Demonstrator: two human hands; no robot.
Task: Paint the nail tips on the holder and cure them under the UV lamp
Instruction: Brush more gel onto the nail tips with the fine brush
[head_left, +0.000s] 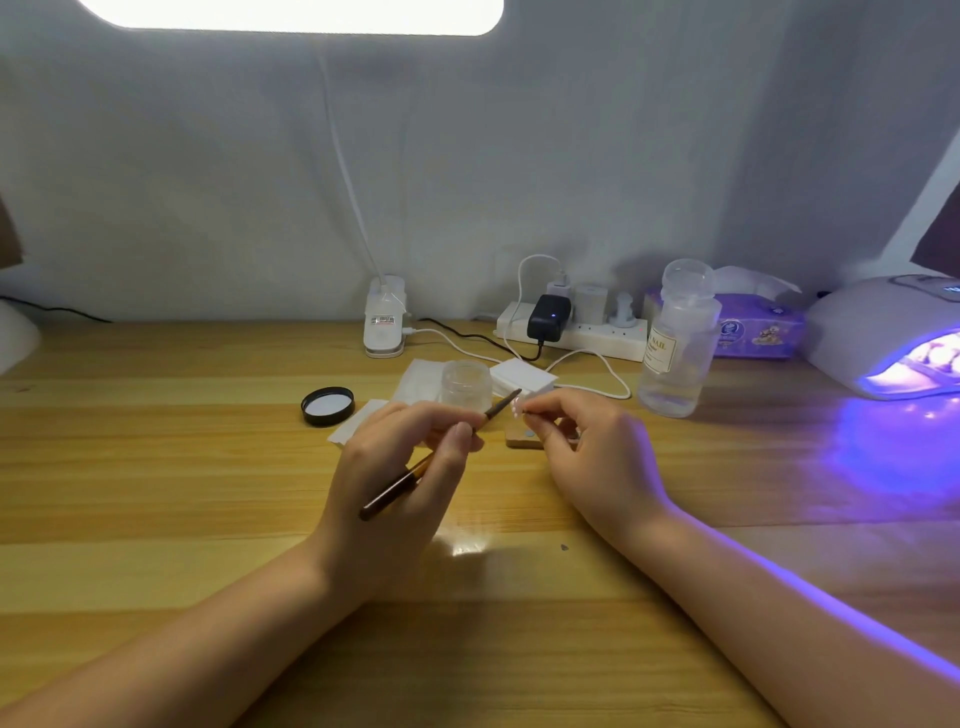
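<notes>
The left hand has its fingers curled tight around one thin brown brush, whose tip points up and right and meets the one small nail tip pinched between the thumb and first finger of the right hand. Both hands hover just above the wooden block on the worktop, with both forearms reaching in from the near edge. Behind the block stand one clear jar and one black lid; far right of the block, one lamp glows purple.
</notes>
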